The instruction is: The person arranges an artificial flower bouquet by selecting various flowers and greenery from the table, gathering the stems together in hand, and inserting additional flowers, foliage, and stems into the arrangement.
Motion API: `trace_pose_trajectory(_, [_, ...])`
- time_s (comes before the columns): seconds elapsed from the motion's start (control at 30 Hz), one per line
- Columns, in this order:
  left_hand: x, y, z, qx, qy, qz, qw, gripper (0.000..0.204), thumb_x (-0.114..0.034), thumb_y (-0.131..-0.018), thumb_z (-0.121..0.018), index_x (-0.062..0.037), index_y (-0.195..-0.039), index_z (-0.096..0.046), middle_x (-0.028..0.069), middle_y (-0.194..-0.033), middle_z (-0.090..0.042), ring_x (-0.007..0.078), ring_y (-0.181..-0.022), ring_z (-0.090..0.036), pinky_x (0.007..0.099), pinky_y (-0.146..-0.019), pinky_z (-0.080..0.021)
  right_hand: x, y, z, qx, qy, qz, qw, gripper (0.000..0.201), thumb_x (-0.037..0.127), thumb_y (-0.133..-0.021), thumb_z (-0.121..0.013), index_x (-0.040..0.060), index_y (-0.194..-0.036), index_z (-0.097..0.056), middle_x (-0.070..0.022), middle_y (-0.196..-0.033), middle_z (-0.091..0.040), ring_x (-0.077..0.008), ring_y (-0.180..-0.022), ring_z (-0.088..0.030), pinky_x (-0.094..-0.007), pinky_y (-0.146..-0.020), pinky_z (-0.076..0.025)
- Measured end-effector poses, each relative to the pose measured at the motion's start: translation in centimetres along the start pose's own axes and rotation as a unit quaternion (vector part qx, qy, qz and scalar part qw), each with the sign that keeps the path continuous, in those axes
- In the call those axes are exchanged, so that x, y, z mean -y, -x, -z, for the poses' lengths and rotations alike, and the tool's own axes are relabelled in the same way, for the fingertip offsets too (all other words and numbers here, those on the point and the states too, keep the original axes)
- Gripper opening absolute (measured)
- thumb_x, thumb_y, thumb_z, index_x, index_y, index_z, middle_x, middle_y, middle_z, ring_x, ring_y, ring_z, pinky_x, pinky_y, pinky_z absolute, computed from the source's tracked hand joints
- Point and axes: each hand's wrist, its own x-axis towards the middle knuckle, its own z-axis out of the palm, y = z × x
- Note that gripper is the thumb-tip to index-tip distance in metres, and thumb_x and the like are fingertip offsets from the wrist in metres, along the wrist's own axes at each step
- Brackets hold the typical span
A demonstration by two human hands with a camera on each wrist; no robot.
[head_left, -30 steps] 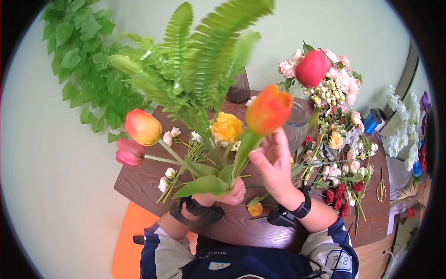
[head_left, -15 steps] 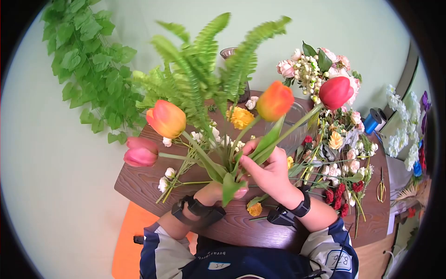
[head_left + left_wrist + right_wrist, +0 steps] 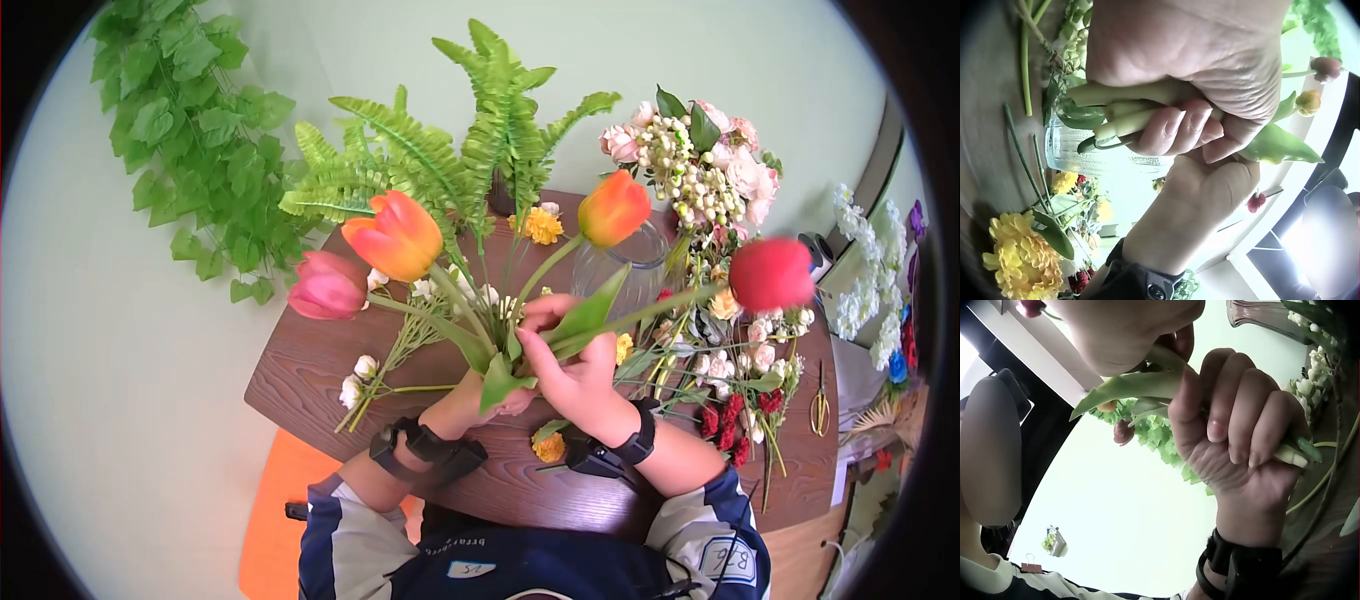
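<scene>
- A table (image 3: 310, 350) of dark brown wood, its grain running in fine streaks, is carrying loose blooms and stems.
- A pale, plain wall (image 3: 120, 400) is rising behind it, with a vine (image 3: 155, 120) of broad, pointed leaves hanging down at the left.
- Tulips (image 3: 612, 208) are fanning out above the middle of the table, their smooth, egg-shaped heads coloured orange, pink and red; the red one at the right is blurring.
- A fern (image 3: 497, 110) is standing up behind them, its fronds edged with small, ruffled leaflets.
- The left hand (image 3: 495, 398) is wrapping its grip round the bundled stalks, fingers curled in, the cut ends poking out below.
- The right hand (image 3: 580, 380) is pinching a tulip's stalk and leaf between thumb and fingers, just beside the left.
- A clear, ribbed glass jar (image 3: 1072, 150) is standing on the table near the hands.
- A fluted, tinted vase (image 3: 1266, 322) is showing in the right wrist view.
- Roses (image 3: 740, 175) with layered petals are crowding round cream berries (image 3: 690, 180).
- Gold-handled scissors (image 3: 821, 405) are lying near the right edge.
</scene>
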Motion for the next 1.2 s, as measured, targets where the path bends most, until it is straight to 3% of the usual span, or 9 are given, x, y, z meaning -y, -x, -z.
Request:
trace_pose_trajectory(0.07, [0.7,-0.6,0.2,-0.004,-0.023,-0.005,1.000,0.021,-0.004,-0.079,-0.059,-0.0051,-0.098,-0.049,-0.0022,-0.061,-0.044,0.0048,-0.042,-0.036,0.0195,-0.039,-0.026,0.6,-0.4,-0.4,-0.072,-0.081,-0.121,0.987,0.019,0.000,-0.075,-0.063,0.0005,-0.093,-0.057,-0.0044,-0.069,-0.061,-0.0116,-0.059,-0.058,-0.0240,-0.055,-0.045])
trace_pose_trajectory(0.23, [2.1,-0.8,1.5,0.031,-0.006,-0.012,0.999,0.026,0.000,-0.081,-0.054,-0.0042,-0.104,-0.045,-0.0025,-0.060,-0.042,0.0046,-0.042,-0.036,0.0196,-0.039,-0.026,-0.5,-0.4,0.0,-0.050,-0.085,-0.121,0.988,0.024,-0.001,-0.076,-0.062,0.0004,-0.099,-0.057,-0.0025,-0.068,-0.060,-0.0083,-0.059,-0.056,-0.0223,-0.054,-0.044])
trace_pose_trajectory(0.33, [2.0,-0.8,1.5,0.045,0.018,0.010,0.999,0.029,0.002,-0.081,-0.052,-0.0038,-0.108,-0.042,-0.0024,-0.060,-0.042,0.0046,-0.043,-0.035,0.0197,-0.039,-0.026,-1.0,-0.1,0.3,0.026,-0.087,-0.081,0.993,0.033,-0.004,-0.079,-0.058,-0.0025,-0.110,-0.048,-0.0026,-0.078,-0.056,-0.0058,-0.065,-0.052,-0.0191,-0.056,-0.042])
trace_pose_trajectory(0.5, [2.2,-0.7,1.5,0.037,0.017,0.015,0.999,0.030,0.003,-0.081,-0.052,-0.0039,-0.109,-0.042,-0.0021,-0.062,-0.043,0.0041,-0.044,-0.036,0.0193,-0.040,-0.026,-0.8,-0.2,0.2,0.011,-0.139,-0.146,0.979,0.030,-0.002,-0.081,-0.056,-0.0030,-0.109,-0.048,-0.0031,-0.078,-0.054,-0.0065,-0.067,-0.051,-0.0193,-0.058,-0.042])
trace_pose_trajectory(0.6, [1.9,-0.6,1.2,0.023,0.016,0.021,0.999,0.032,0.002,-0.080,-0.054,-0.0044,-0.109,-0.043,-0.0022,-0.063,-0.043,0.0037,-0.045,-0.035,0.0189,-0.041,-0.026,-1.0,-0.2,-0.3,-0.046,-0.151,-0.130,0.979,0.024,-0.002,-0.078,-0.058,-0.0015,-0.102,-0.056,-0.0011,-0.067,-0.057,-0.0065,-0.058,-0.052,-0.0212,-0.053,-0.040])
trace_pose_trajectory(0.73, [1.8,-0.5,1.3,0.021,0.001,-0.015,1.000,0.035,0.001,-0.078,-0.057,-0.0053,-0.109,-0.043,-0.0021,-0.066,-0.044,0.0042,-0.048,-0.037,0.0196,-0.042,-0.027,-1.6,-0.2,-0.2,-0.035,-0.100,-0.060,0.993,0.021,-0.002,-0.078,-0.058,-0.0013,-0.100,-0.055,-0.0013,-0.066,-0.056,-0.0067,-0.060,-0.052,-0.0210,-0.054,-0.041])
trace_pose_trajectory(0.8, [2.0,-0.6,1.6,0.036,0.002,-0.040,0.999,0.036,0.001,-0.078,-0.058,-0.0057,-0.110,-0.042,-0.0021,-0.067,-0.044,0.0044,-0.049,-0.037,0.0198,-0.043,-0.027,-1.6,0.0,-0.7,-0.053,-0.163,-0.082,0.982,0.019,0.001,-0.079,-0.058,-0.0010,-0.097,-0.054,-0.0016,-0.067,-0.056,-0.0067,-0.061,-0.053,-0.0206,-0.055,-0.041])
trace_pose_trajectory(1.07, [1.3,-0.2,1.3,0.102,0.056,-0.015,0.993,0.037,-0.004,-0.080,-0.060,-0.0067,-0.110,-0.039,-0.0014,-0.070,-0.042,0.0051,-0.051,-0.036,0.0201,-0.044,-0.027,-1.7,0.4,-0.3,-0.030,-0.175,-0.161,0.971,0.017,0.005,-0.082,-0.058,-0.0020,-0.096,-0.052,-0.0017,-0.068,-0.057,-0.0069,-0.060,-0.054,-0.0214,-0.054,-0.042])
trace_pose_trajectory(1.2, [1.4,0.1,1.9,0.099,0.054,0.004,0.994,0.038,-0.004,-0.080,-0.058,-0.0088,-0.112,-0.037,-0.0018,-0.064,-0.040,0.0061,-0.046,-0.034,0.0212,-0.043,-0.026,-2.6,0.6,-0.3,-0.034,-0.149,-0.060,0.986,0.017,0.012,-0.083,-0.057,-0.0011,-0.093,-0.054,-0.0046,-0.067,-0.056,-0.0122,-0.058,-0.055,-0.0253,-0.055,-0.043])
